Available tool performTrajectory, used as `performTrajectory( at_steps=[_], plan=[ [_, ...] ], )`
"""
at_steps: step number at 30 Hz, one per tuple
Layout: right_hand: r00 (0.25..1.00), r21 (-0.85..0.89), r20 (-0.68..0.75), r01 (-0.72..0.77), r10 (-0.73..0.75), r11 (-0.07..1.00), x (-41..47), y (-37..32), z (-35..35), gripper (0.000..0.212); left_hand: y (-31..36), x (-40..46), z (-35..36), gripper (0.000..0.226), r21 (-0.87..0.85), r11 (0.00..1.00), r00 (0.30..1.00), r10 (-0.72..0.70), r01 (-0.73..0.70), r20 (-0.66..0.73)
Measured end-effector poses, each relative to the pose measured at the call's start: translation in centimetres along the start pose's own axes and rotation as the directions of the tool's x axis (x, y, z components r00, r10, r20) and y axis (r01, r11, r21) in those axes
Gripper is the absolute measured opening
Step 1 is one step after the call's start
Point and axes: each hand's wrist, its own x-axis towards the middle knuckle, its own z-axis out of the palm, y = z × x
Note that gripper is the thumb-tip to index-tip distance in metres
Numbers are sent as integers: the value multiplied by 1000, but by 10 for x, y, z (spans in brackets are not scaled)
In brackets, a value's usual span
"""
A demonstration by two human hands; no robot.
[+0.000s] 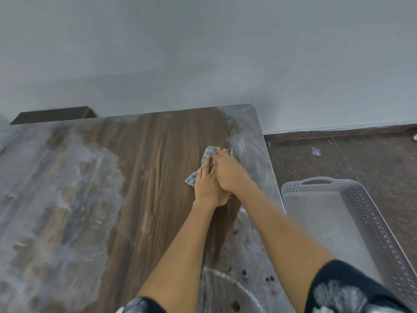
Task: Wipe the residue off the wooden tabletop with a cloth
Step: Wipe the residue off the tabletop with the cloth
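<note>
I see both hands flat on the cloth (208, 155), left hand (206, 185) under right hand (228, 171), fingers fairly straight, pressing it onto the bench (158, 154).

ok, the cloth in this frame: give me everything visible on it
The cloth is a small, crumpled rag, blue-grey with pale patches, soft and woven by its look. It lies bunched on the wooden tabletop, toward the far right, at the border between bare wood and whitish residue. Both hands press on it: the left hand on its near part, the right hand overlapping the left. Only the far edge and a near-left corner show.
</note>
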Motion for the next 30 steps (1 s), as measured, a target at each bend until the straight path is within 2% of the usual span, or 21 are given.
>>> performTrajectory(
  at_steps=[5,11,17,21,24,26,28,30],
  plan=[
    [1000,-19,-19,17,-17,1000,14,10,-10,43,-1,24,1,77,-17,999,1000,28,-28,-4],
    [997,-41,-35,-72,71,997,-4,-7,-2,41,0,-6,-2,76,-59,998,1000,26,-26,8],
    [995,98,-105,7,3,995,-69,-27,18,38,-5,-73,-1,73,-122,992,999,37,-38,-11],
    [998,213,-42,-40,51,976,-112,-42,26,36,-15,-123,-6,58,7,992,992,126,-126,15],
    [1000,247,19,-18,13,969,-143,-54,26,36,-17,-155,0,58,-25,997,996,78,-77,49],
    [998,276,36,37,-49,961,-162,-58,28,32,-13,-176,10,64,47,998,999,30,-31,31],
    [993,314,-29,114,-110,942,-181,-54,30,27,-6,-197,19,66,52,996,997,-76,76,-12],
    [973,239,-178,191,-150,952,-196,-41,34,24,-5,-215,25,55,7,990,986,-136,137,-97]
  ],
)
